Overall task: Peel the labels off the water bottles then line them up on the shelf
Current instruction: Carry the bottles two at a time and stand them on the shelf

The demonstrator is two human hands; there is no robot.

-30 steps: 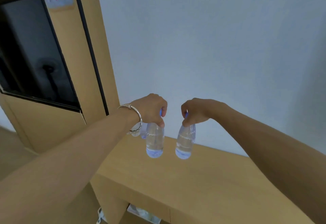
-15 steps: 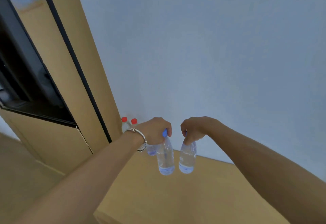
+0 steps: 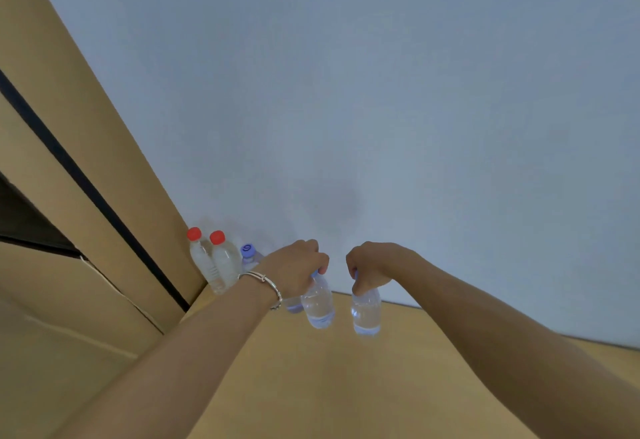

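Note:
My left hand [image 3: 297, 270] grips the blue cap of a clear, label-free water bottle [image 3: 318, 303]. My right hand [image 3: 372, 265] grips the top of a second bare bottle [image 3: 366, 312] beside it. Both bottles hang upright close to the top of the wooden shelf [image 3: 311, 379]; I cannot tell whether they touch it. Against the wall at the shelf's left end stand two red-capped bare bottles [image 3: 216, 262] and a blue-capped bottle [image 3: 250, 257], partly hidden by my left wrist.
A tall wooden cabinet [image 3: 86, 196] with a black strip rises at the left, touching the shelf's end. A pale wall [image 3: 381, 109] backs the shelf. The shelf top stretches to the right under my right forearm.
The view has tilted up and nearer the wall. Both hands carried their bottles farther back along the shelf toward the standing row, which came into sight at the left.

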